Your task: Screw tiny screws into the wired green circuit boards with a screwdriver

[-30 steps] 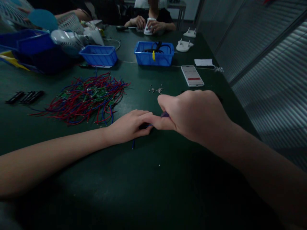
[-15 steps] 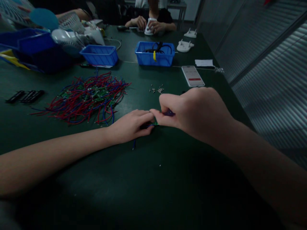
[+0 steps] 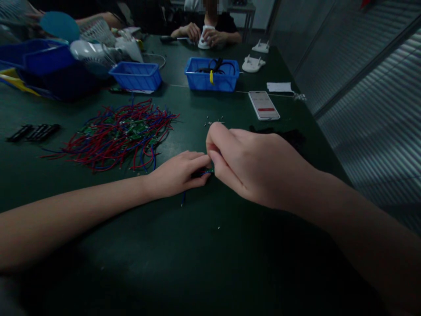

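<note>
My left hand (image 3: pixel 180 172) rests on the dark green table, its fingers closed on a small green circuit board (image 3: pixel 212 170). A blue wire (image 3: pixel 183 198) hangs out below that palm. Directly over the board's right end, my right hand (image 3: pixel 250 164) is closed, knuckles up, and its fingers hide what they grip. Small screws (image 3: pixel 213 123) lie just beyond the right hand. To the left is a tangled pile of green boards with red and blue wires (image 3: pixel 121 134).
Black parts (image 3: pixel 34 132) lie at far left, others (image 3: pixel 294 138) behind my right wrist. Blue bins (image 3: pixel 212 82) (image 3: pixel 136 77), a phone (image 3: pixel 264 105) and white parts (image 3: pixel 253 64) stand farther back. Across the table, a person's hands (image 3: pixel 204 36) hold a white part.
My right hand has rotated and shifted slightly left, its fingers now closed over what they grip; the purple piece seen between them is hidden. Black parts behind it have come into view.
</note>
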Motion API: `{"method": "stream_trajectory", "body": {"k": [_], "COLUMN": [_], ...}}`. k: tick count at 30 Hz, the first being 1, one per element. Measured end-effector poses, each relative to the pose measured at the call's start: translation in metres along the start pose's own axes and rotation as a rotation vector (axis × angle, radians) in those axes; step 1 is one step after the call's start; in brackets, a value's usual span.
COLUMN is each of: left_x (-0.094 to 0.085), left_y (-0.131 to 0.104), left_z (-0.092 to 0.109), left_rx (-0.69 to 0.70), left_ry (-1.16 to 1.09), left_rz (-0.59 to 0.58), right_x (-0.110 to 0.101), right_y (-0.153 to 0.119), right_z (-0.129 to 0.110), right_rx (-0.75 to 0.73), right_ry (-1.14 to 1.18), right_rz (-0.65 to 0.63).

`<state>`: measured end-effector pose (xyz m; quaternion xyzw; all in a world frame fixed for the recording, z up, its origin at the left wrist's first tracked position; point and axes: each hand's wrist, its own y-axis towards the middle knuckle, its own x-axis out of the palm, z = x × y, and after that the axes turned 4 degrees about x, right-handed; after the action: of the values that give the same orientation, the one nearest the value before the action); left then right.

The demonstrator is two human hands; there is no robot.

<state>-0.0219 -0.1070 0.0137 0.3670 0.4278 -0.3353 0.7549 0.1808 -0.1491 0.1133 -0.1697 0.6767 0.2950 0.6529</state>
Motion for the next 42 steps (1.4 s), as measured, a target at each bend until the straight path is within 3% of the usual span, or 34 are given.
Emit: {"method": "stream_trajectory", "body": {"k": [3,11,20,28,33,35,39,42], "left_x": [-0.002,-0.003,-0.001,-0.005,-0.002,-0.002,-0.002,-0.002], "left_y": [0.0,0.0,-0.002,0.001,0.0,-0.001,-0.002,-0.002], "left_z": [0.002,0.003,-0.001,0.004,0.001,0.0,-0.001,-0.001], "left_rx": [0.006,-0.032,0.012,-0.016,-0.03,-0.016,0.004,0.017], "left_ry": [0.026,0.046,0.05,0.052,0.07,0.07,0.079,0.05], "left_rz": [-0.058,-0.055,-0.041,-0.085,-0.078,-0.076,-0.056,-0.079], "right_x": [0.002,0.007,0.0,0.004,0.004,0.001,-0.004,-0.002], "right_y": [0.0,-0.003,-0.001,-0.003,-0.005,-0.004,0.0,0.001], "right_z": [0.001,0.001,-0.003,-0.001,0.002,0.004,0.009,0.011], "right_rx": [0.007,0.235,0.005,0.106,0.193,0.152,-0.094,-0.171], "right_ry": [-0.099,-0.264,-0.038,-0.284,-0.322,-0.273,-0.07,-0.062], "right_rz": [0.029,0.161,0.036,0.141,0.14,0.103,-0.025,-0.034]}}
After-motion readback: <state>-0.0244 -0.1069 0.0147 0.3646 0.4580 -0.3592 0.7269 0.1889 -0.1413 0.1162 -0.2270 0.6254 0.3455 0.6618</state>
